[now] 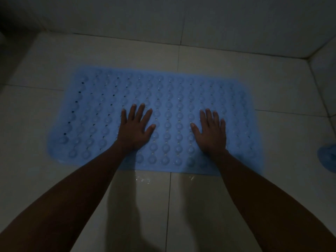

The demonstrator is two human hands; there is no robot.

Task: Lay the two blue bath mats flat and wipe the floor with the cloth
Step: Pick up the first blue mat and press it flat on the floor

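One pale blue studded rubber bath mat (181, 99) lies flat on the tiled floor (281, 179), left hand (135, 127) and right hand (211, 132) pressing it with fingers spread. A second blue item (327, 159), seemingly the other mat, sits bunched at the right edge; no cloth in view, wiping judged outstanding

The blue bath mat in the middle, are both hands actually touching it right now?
Touching. In the head view the left hand and right hand lie palm-down with fingers spread flat on the blue bath mat, no gap visible beneath them.
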